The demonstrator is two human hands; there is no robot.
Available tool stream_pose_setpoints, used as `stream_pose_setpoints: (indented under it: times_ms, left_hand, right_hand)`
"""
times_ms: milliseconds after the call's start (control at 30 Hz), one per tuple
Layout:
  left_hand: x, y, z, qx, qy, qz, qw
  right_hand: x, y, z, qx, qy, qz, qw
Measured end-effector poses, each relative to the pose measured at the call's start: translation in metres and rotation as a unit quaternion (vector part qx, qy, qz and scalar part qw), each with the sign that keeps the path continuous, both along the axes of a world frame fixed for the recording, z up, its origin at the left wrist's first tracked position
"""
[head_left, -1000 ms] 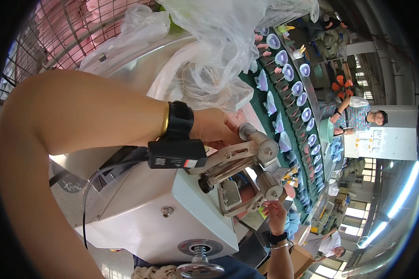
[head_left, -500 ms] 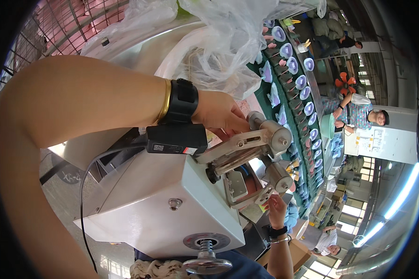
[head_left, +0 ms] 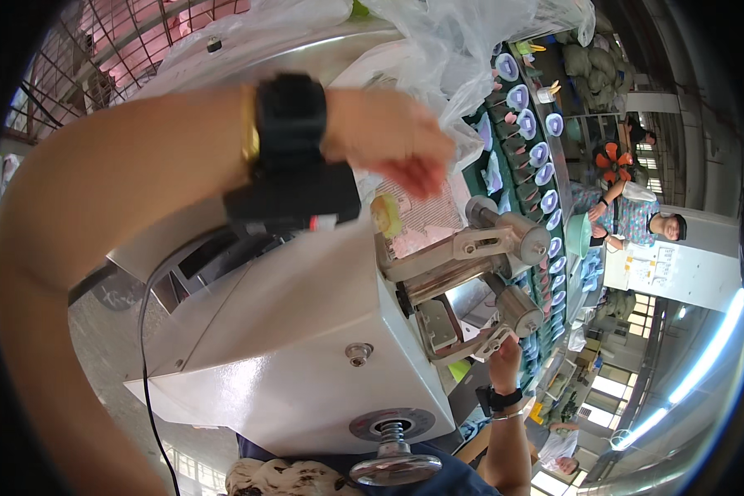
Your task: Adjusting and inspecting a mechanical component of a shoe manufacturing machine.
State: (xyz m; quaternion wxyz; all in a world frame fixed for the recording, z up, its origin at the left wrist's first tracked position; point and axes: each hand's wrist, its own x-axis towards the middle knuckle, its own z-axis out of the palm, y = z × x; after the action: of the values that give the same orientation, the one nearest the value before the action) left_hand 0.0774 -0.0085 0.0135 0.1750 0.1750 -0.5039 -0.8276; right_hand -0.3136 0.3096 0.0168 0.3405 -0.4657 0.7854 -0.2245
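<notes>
My left hand (head_left: 388, 136) is smeared by motion, with its fingers pointing down. It hangs over a pink patterned sheet (head_left: 422, 221) and a yellowish piece (head_left: 385, 217), and I see nothing held in it. A black watch and a black box are on that wrist. In front of me stands a white machine (head_left: 289, 331) with two metal rollers (head_left: 521, 310) on bracket arms. My right hand (head_left: 505, 364) is beside the lower bracket (head_left: 463, 349), fingers curled and partly behind it. Whatever those fingers hold is hidden.
A green conveyor (head_left: 498, 198) carries rows of purple-and-white pieces along the right. Clear plastic bags (head_left: 438, 50) lie heaped behind the sheet. A knob (head_left: 395, 467) sticks out of the machine's near side. Across the conveyor, a person (head_left: 641, 215) stands by a green basin (head_left: 579, 236).
My left hand has lifted away from the upper roller bracket, up and back, uncovering the pink sheet and yellowish piece. My right hand stays by the lower bracket. The view has shifted slightly.
</notes>
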Motion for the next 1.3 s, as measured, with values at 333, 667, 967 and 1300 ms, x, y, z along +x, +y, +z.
stream_pose_setpoints:
  times_ms: [333, 667, 967, 1300]
  left_hand:
    - [0.037, -0.03, 0.08, -0.15, 0.16, 0.125, 0.968]
    - [-0.015, 0.008, 0.018, -0.202, -0.078, -0.122, 0.969]
    - [-0.061, 0.017, -0.03, 0.076, 0.012, -0.214, 0.974]
    - [-0.062, 0.027, -0.046, 0.2, 0.118, -0.17, 0.958]
  right_hand:
    - [0.002, -0.026, -0.003, -0.043, -0.023, 0.011, 0.999]
    - [0.049, -0.049, 0.007, -0.045, -0.087, 0.026, 0.995]
    - [0.044, -0.028, -0.009, -0.043, -0.132, 0.02, 0.99]
    - [0.015, 0.022, -0.038, 0.019, -0.082, 0.002, 0.996]
